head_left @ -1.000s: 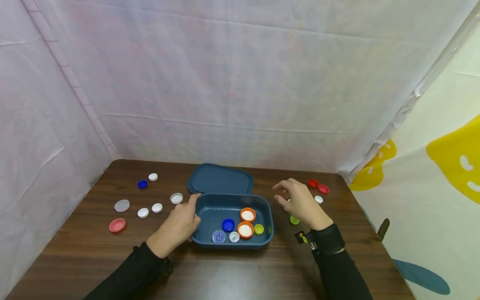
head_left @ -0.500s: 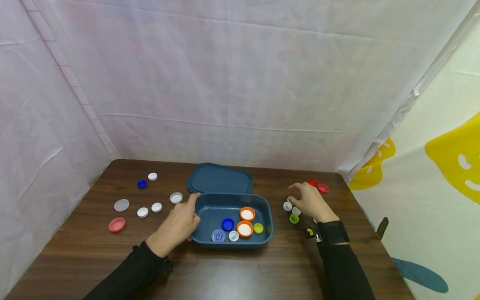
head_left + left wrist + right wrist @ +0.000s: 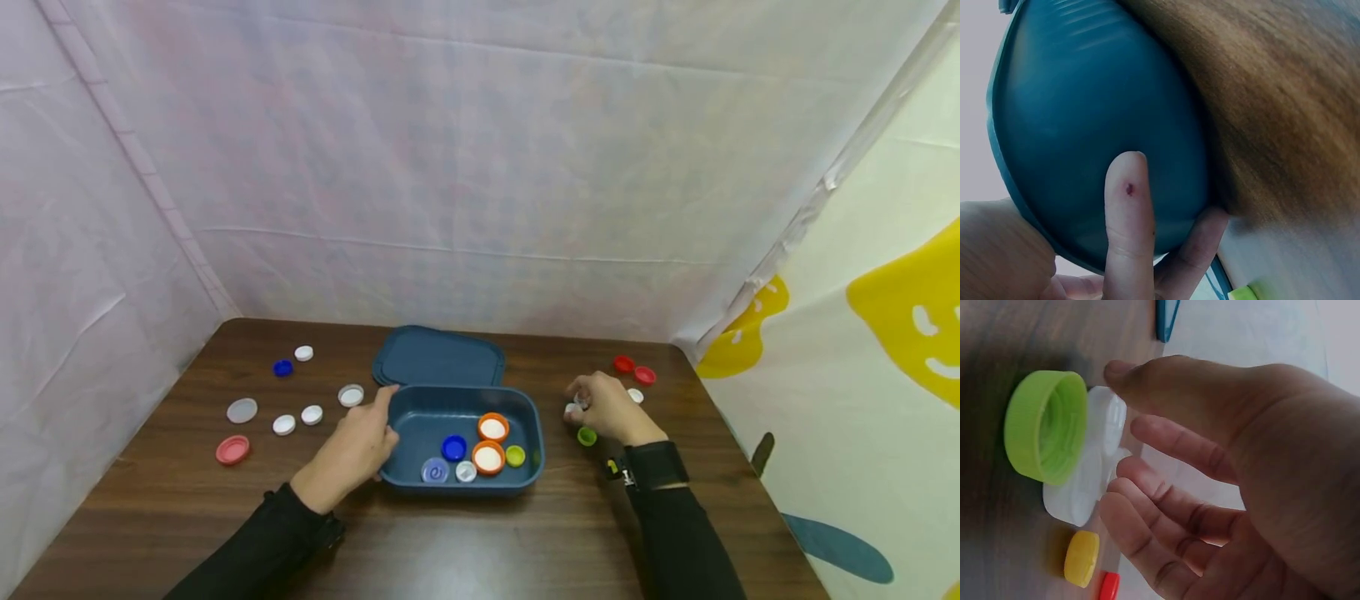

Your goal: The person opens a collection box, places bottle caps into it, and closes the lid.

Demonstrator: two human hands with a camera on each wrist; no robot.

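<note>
Looks onto pale, faintly pinkish sheeting (image 3: 465,150) across the upper middle of the frame, creased horizontally. Meets a second pale sheet (image 3: 67,275) along a slanting seam (image 3: 138,162) at upper left. Shows, at right, white cloth (image 3: 813,358) printed with yellow shapes (image 3: 885,292) and, lower right, a blue-grey oval (image 3: 840,546). Has below a dark brown wood-grain tabletop (image 3: 150,517), softly glaring at bottom centre.

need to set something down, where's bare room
Bare: the table in front of the blue box, between the black sleeves; also between the left sleeve and pink cap. Crowded: right of the box, white caps and a green cap by the right grip.
</note>
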